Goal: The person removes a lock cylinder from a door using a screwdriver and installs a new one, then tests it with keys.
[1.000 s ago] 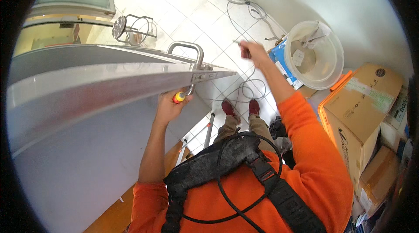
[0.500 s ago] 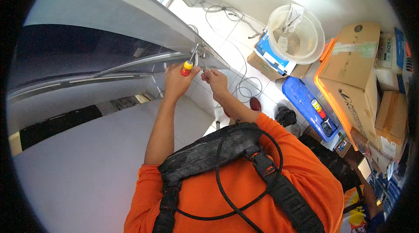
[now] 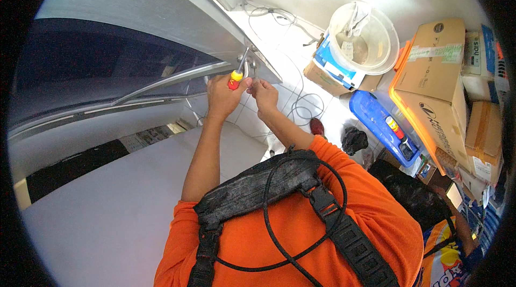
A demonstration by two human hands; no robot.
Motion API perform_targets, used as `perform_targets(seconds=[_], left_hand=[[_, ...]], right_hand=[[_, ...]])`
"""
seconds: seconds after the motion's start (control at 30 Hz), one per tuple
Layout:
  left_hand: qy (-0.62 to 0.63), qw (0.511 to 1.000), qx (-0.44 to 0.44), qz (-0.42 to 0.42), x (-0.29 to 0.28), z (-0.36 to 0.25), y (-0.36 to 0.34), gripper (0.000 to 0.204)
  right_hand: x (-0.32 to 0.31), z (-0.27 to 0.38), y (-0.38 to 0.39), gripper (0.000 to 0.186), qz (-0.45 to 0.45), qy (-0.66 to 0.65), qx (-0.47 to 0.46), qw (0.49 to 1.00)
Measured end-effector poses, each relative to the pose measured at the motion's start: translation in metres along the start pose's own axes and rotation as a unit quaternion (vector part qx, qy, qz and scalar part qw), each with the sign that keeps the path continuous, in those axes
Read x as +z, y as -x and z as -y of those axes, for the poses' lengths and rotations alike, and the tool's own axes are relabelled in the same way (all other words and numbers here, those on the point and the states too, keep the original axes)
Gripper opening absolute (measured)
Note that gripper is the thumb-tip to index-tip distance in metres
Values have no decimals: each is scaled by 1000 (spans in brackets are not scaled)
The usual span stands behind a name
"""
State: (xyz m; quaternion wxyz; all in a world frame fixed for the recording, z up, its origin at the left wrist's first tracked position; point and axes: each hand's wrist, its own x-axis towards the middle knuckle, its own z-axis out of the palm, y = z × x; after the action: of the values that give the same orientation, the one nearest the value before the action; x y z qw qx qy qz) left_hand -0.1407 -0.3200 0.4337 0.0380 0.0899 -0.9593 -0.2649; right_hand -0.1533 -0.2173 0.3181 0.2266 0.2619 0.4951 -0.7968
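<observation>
My left hand (image 3: 221, 99) is closed around a screwdriver (image 3: 235, 79) with a red and yellow handle, its metal shank angled up toward the edge of a grey door (image 3: 177, 13). A curved metal handle (image 3: 246, 67) and round lock fittings (image 3: 254, 63) show beside the shank. Whether the tip touches anything cannot be made out. Just to the right, my right hand (image 3: 265, 96) has its fingers pinched together below the fittings, close to my left thumb. What they hold, if anything, is too small to name.
A white surface (image 3: 118, 195) lies at the lower left. On the right, a clear plastic tub (image 3: 387, 34) sits on boxes, near a blue lid (image 3: 371, 112) bearing another red and yellow tool (image 3: 395, 127). Cardboard boxes (image 3: 430, 77) are stacked beyond. Grey cable (image 3: 301, 104) loops over the tiled floor.
The door edge has shifted in view. My left hand and the screwdriver are slightly farther right and up, and my left thumb is closer to my right fingers.
</observation>
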Motion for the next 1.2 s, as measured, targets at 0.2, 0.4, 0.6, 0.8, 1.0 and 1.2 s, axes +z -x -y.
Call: perform_targets(seconds=[0.2, 0.4, 0.6, 0.8, 1.0, 1.2], left_hand=[[-22, 999, -28, 13, 2, 6, 2, 49], [-40, 999, -24, 20, 0, 0, 3, 45], [-5, 1000, 7, 7, 4, 6, 5, 44], [-18, 1000, 11, 1, 0, -1, 6, 45], [-25, 999, 29, -22, 5, 6, 9, 46], [-18, 999, 26, -9, 3, 3, 11, 43]], right_hand=[[6, 3, 9, 20, -11, -8, 4, 1000], [1, 4, 6, 22, -14, -4, 13, 1000], [1, 3, 6, 24, 23, 17, 8, 1000], [3, -4, 4, 21, 30, 9, -8, 999], [-3, -1, 7, 22, 43, 57, 5, 997], [-7, 4, 5, 23, 19, 90, -21, 996]])
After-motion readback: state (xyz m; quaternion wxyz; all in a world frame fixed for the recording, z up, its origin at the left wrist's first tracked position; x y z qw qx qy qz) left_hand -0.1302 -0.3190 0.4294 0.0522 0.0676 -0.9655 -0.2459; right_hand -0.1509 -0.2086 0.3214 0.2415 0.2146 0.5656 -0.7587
